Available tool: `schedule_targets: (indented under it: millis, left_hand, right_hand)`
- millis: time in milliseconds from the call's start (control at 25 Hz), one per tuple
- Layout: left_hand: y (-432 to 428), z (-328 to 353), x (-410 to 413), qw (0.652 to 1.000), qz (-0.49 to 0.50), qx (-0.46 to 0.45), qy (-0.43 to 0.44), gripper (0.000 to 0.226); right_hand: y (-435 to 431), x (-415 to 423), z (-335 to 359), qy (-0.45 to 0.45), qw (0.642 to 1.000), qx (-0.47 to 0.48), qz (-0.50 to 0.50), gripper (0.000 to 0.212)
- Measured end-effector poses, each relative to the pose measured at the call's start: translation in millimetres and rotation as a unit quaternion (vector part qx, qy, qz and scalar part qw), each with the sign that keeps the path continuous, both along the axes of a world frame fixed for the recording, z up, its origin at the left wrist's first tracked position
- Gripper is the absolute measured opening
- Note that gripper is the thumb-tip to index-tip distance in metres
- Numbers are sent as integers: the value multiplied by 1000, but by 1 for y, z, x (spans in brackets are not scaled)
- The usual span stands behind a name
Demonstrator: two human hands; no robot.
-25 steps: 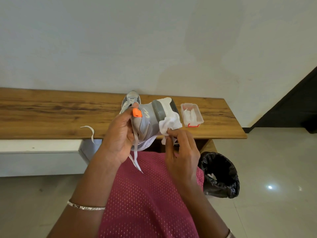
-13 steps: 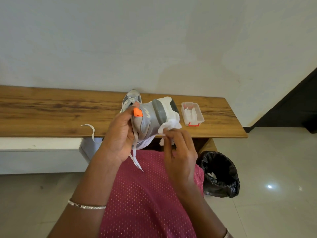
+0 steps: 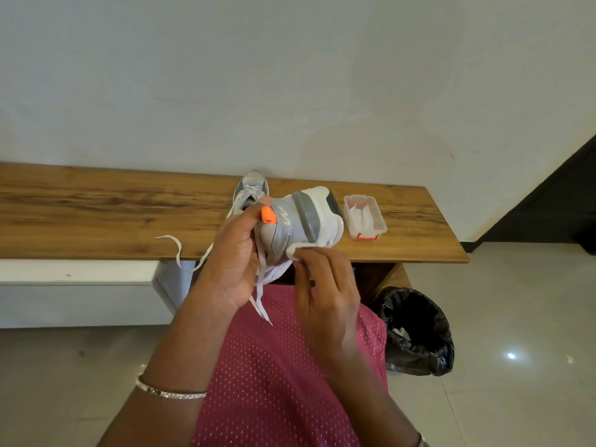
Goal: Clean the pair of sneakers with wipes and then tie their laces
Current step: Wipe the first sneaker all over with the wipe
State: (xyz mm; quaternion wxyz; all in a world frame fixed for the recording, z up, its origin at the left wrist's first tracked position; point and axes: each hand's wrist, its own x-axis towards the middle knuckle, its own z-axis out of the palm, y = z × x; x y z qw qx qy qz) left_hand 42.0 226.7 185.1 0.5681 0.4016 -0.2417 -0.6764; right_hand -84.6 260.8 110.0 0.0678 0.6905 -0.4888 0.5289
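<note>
Left hand (image 3: 232, 262) has its grip clamped round a grey sneaker (image 3: 290, 227) raised over the edge of the desk (image 3: 96, 214); right hand (image 3: 325, 291) pinches a white wipe (image 3: 298, 250) against its side; the other sneaker (image 3: 250, 188) seemingly stands on the desk.

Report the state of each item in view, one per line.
Grey and white sneaker, lifted off the bench, laces hanging untied.
Second grey sneaker, standing on the wooden bench.
White wipe, pressed against the lifted sneaker.
Clear plastic wipe box, open, wipes inside.
Black bag-lined bin, open.
Left hand, grips the lifted sneaker.
Right hand, holds the wipe.
</note>
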Motion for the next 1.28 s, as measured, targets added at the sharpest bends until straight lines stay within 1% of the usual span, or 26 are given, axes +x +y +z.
schedule_targets:
  millis: [120,160,280,360,400,440,480,560,600,640,720,800,840,960,1080,1200,1280]
  left_hand:
    - [-3,-3,3,1000,3,-5,-25,47]
    - [-3,-2,3,1000,-2,-5,-14,49]
    - [-3,-1,2,1000,-20,5,23,66]
    - [-4,0,1,999,-20,14,46,56]
    - [-4,0,0,998,-23,13,58,51]
    - [-3,0,0,998,-23,11,59,49]
    - [-4,-1,1,999,-17,10,49,51]
    - [-3,-2,0,999,-21,8,28,63]
    - [-4,-5,0,999,-27,7,17,63]
    - [-5,-7,0,999,-31,6,0,57]
    - [-5,-9,-1,999,-40,-8,-23,35]
    - [-4,-11,-3,998,-54,-13,-15,25]
    - [-3,-11,-3,998,-56,-13,-15,23]
    - [-4,-12,-4,998,-46,-20,-33,27]
    - [-6,-11,-2,998,-43,-38,-41,22]
    - [-12,-12,-3,997,-56,-38,-30,18]
    - [-21,-15,-4,994,-75,-48,-58,18]
  right_hand:
    - [1,1,0,-8,1000,29,4,10]
    - [0,2,7,-17,1000,23,6,11]
    - [-3,8,32,-40,999,-10,6,18]
    - [-5,12,38,-34,999,-23,22,32]
    - [-5,13,34,-29,999,-24,32,34]
    - [-4,14,27,-23,999,-22,41,32]
    - [-2,14,19,-15,998,-16,52,28]
    - [4,13,6,9,998,-5,66,23]
    - [7,13,4,17,998,-5,66,24]
    - [7,14,8,14,998,-10,63,27]
    - [3,18,23,-6,998,-26,52,32]
    - [-1,21,33,-9,998,-37,44,34]
    - [-2,20,32,0,998,-41,45,32]
    - [-1,11,3,65,997,-35,36,13]
    - [-4,-8,-27,102,994,28,21,17]
    - [-5,-29,-34,79,995,57,3,15]
    - [-5,-44,-31,37,997,65,-3,17]
